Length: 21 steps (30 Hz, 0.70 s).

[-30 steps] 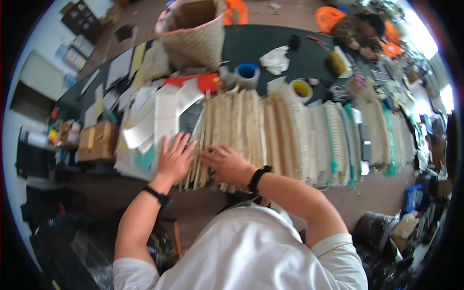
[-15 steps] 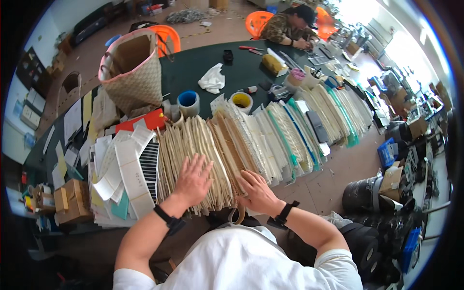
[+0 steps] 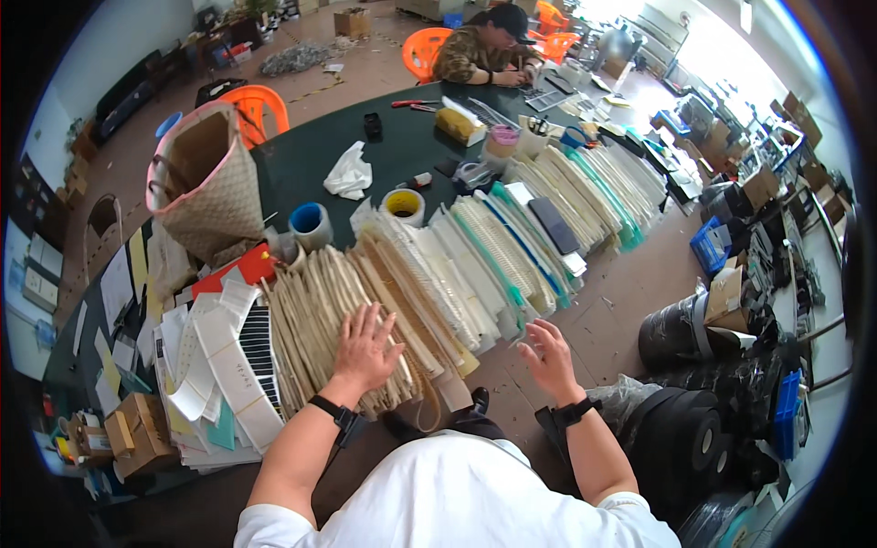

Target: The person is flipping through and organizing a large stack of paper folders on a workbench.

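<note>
A long row of thin cream sheets or folders (image 3: pixel 306 306) stands on edge along the near side of a dark green table (image 3: pixel 301 164). My left hand (image 3: pixel 368 347) lies on the tops of these sheets, fingers spread. To its right are brown sheets (image 3: pixel 406 310), then white and translucent ones (image 3: pixel 457 274) with green and blue edges. My right hand (image 3: pixel 550 354) is raised off the row, past the table's near edge, fingers apart and holding nothing. A tan loop of strap or tape (image 3: pixel 427 406) hangs below the brown sheets.
A patterned tote bag (image 3: pixel 206 187), tape rolls (image 3: pixel 311 224), (image 3: pixel 402 207) and crumpled tissue (image 3: pixel 349 172) stand on the table. Loose papers (image 3: pixel 228 356) lie left of the row. A phone (image 3: pixel 554 226) rests on it. Another person (image 3: pixel 475 55) sits opposite. Black rolls (image 3: pixel 671 438) are at my right.
My right hand has lifted away from the brown sheets and moved right, over the floor. My left hand stays on the cream sheets. The view has shifted, so the table appears farther left.
</note>
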Available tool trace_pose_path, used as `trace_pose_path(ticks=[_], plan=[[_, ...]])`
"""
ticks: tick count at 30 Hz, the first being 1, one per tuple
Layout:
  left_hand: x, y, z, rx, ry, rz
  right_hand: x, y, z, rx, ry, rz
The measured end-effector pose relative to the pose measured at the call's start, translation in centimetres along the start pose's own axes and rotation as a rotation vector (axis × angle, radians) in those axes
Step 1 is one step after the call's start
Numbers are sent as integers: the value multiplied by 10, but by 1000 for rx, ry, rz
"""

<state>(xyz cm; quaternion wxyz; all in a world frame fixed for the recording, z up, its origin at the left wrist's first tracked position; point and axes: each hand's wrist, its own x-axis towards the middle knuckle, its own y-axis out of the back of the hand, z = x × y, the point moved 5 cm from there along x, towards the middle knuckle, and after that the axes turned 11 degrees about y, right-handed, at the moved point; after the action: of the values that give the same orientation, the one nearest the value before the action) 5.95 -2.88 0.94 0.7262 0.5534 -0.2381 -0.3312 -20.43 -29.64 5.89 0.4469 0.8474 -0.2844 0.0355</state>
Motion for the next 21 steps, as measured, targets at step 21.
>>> trace_pose_path(ticks=[21], plan=[[15, 19, 17, -37, 270, -60, -74, 101, 196, 413, -397, 172]])
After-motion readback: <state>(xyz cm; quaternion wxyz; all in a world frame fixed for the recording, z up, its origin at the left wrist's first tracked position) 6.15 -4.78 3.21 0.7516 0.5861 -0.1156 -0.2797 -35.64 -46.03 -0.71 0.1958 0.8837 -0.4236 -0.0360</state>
